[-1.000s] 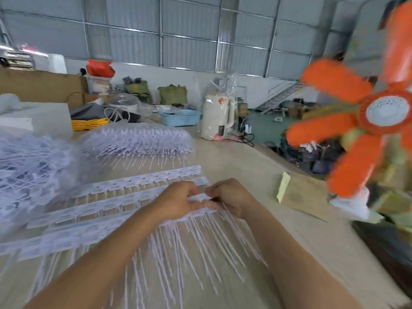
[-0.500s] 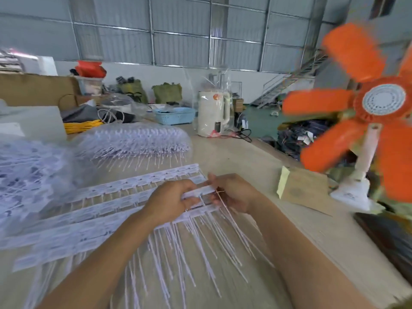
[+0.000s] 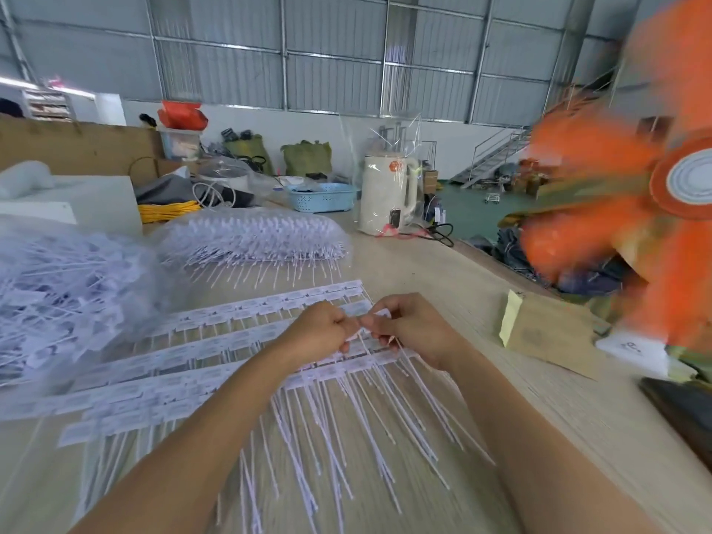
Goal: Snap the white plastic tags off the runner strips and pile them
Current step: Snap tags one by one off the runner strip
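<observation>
Several white runner strips of plastic tags lie fanned across the wooden table, their long thin tails pointing toward me. My left hand and my right hand meet over the right end of the strips. Both pinch a white tag lifted a little above the strips. A heap of loose white tags sits at the left. A bagged bundle of tag strips lies behind the strips.
An orange fan spins at the right, close by. A brown cardboard piece with a yellow pad lies right of my hands. A white kettle and a blue basket stand at the back. White boxes sit far left.
My hands have risen slightly from the strip and come closer together, with a single tag now lifted between them. The view has shifted, so the fan appears further right.
</observation>
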